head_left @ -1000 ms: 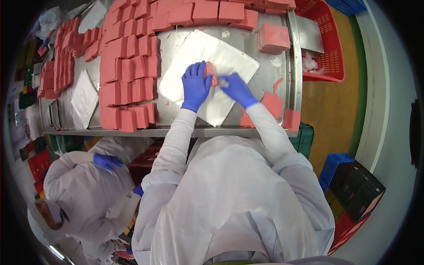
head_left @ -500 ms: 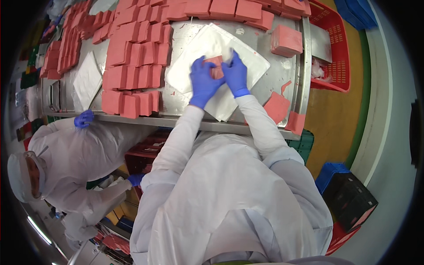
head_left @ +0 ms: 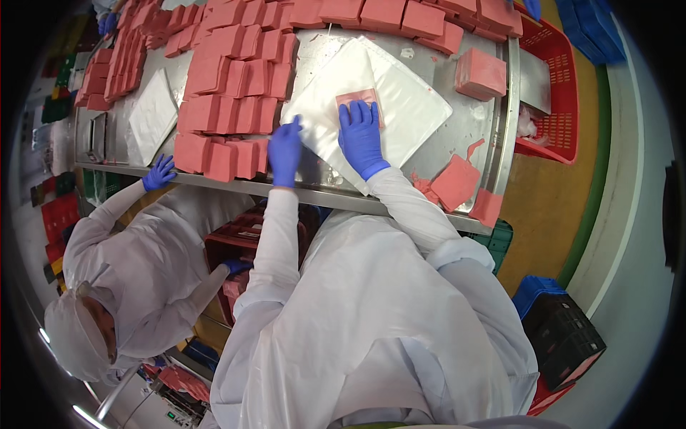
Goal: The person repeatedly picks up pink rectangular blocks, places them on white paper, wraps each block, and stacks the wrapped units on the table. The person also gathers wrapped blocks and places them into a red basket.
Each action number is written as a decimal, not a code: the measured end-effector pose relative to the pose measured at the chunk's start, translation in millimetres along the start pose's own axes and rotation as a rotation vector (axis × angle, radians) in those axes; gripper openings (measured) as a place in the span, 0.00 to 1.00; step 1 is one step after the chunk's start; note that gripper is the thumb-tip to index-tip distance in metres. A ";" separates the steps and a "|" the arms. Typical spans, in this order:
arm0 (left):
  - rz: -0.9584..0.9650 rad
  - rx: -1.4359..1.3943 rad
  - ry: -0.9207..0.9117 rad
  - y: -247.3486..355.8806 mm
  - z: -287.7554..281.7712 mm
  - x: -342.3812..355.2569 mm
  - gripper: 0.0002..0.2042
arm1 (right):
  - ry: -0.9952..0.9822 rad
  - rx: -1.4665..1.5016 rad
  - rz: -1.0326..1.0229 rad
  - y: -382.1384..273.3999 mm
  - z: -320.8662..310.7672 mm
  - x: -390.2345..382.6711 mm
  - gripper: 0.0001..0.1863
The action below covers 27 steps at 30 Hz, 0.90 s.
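My right hand (head_left: 361, 138), in a blue glove, lies with its fingers stretched over a thin pink square slice (head_left: 357, 98). The slice looks pale, as if seen through film; whether it is inside a bag I cannot tell. Beneath it is a pile of whitish plastic sheets or bags (head_left: 411, 107), set cornerwise on the metal table (head_left: 314, 53). My left hand (head_left: 286, 151), also gloved in blue, hovers at the pile's left corner, beside the rows of pink slices (head_left: 246, 114). It is slightly blurred, a finger pointing out, with nothing seen in it.
A pink block (head_left: 480, 74) stands at the table's right, with loose pink pieces (head_left: 456, 182) nearer me. Beyond that edge is a red crate (head_left: 561, 93). On my left, a co-worker (head_left: 157, 243) in white bends beside a dark red crate (head_left: 239, 232); another white pile (head_left: 152, 114) lies there.
My left hand has left the slice and moved left toward the stacked rows. My right hand has shifted onto the slice and flattened there. The co-worker has bent lower, toward the dark red crate.
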<state>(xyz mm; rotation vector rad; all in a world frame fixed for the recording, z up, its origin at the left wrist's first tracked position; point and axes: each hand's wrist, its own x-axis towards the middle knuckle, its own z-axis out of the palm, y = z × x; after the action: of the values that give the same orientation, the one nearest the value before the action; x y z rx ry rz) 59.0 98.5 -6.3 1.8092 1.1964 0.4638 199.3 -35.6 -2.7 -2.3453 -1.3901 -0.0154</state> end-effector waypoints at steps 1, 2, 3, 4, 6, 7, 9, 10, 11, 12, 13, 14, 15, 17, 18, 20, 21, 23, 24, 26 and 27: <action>-0.024 0.030 0.041 19.0 17.4 1.1 0.11 | 0.014 -0.094 -0.035 3.3 7.6 -0.5 0.26; -0.047 0.056 0.081 38.6 35.3 2.7 0.11 | 0.033 -0.190 -0.065 4.3 12.3 0.8 0.26; -0.054 -0.193 0.066 36.2 45.3 7.7 0.12 | 0.069 0.002 -0.022 -0.1 10.6 -0.4 0.24; -0.064 -0.447 0.045 31.1 55.5 10.1 0.12 | 0.107 0.131 -0.016 -3.6 6.0 -0.6 0.24; -0.190 -0.595 -0.049 70.4 79.5 -13.1 0.13 | 0.174 0.368 0.015 3.4 -3.2 -2.4 0.22; 0.011 -0.307 -0.064 83.9 86.4 -24.6 0.14 | 0.031 0.831 0.186 24.8 1.0 1.9 0.24; 0.547 0.395 -0.009 93.1 93.5 -48.9 0.18 | 0.220 0.619 0.334 42.5 -13.3 14.6 0.23; 0.815 0.751 0.014 95.0 95.0 -55.9 0.20 | 0.321 0.507 0.412 49.6 -18.8 19.5 0.23; 0.838 0.771 -0.098 89.8 96.6 -55.9 0.24 | 0.208 0.571 0.419 57.4 -11.2 25.4 0.24; 0.787 0.619 -0.177 83.5 94.9 -48.0 0.24 | 0.165 0.658 0.468 65.7 -5.6 24.9 0.24; 0.733 0.467 -0.260 82.2 88.9 -33.7 0.24 | 0.122 0.743 0.520 71.7 -4.2 27.0 0.24; 0.676 0.315 -0.343 82.7 88.0 -20.3 0.24 | 0.079 0.828 0.571 75.9 -1.9 29.1 0.24; 0.549 0.096 -0.085 85.8 95.9 -10.0 0.23 | 0.242 0.711 0.435 74.6 3.4 32.9 0.18; 0.170 -0.232 -0.029 80.3 106.4 30.2 0.21 | 0.254 0.648 0.297 64.8 12.7 36.8 0.16; -0.157 -0.395 -0.176 88.7 99.7 48.1 0.21 | 0.260 0.614 0.229 63.6 17.2 37.3 0.16; -0.248 -0.212 -0.500 86.1 78.9 80.2 0.20 | 0.229 0.767 0.302 57.7 17.3 39.5 0.18; -0.110 -0.081 -0.483 79.8 70.0 79.4 0.15 | 0.220 0.789 0.314 55.5 16.5 39.4 0.18; 0.240 0.303 -0.336 93.6 72.3 44.9 0.15 | 0.271 0.810 0.411 57.4 15.7 39.8 0.19; 0.416 0.490 -0.253 100.2 73.2 22.6 0.15 | 0.326 0.819 0.474 53.2 12.8 43.7 0.18; 0.615 0.391 -0.160 80.9 76.4 -13.7 0.19 | 0.331 0.794 0.447 49.1 8.7 41.8 0.18; 0.639 0.466 -0.186 78.2 77.8 -24.5 0.28 | 0.289 0.752 0.365 52.6 10.4 36.9 0.17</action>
<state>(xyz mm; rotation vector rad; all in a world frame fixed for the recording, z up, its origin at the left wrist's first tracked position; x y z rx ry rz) 144.5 29.9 21.1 2.5835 0.6014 0.3716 260.1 -22.9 -22.3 -1.8200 -0.6480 0.2241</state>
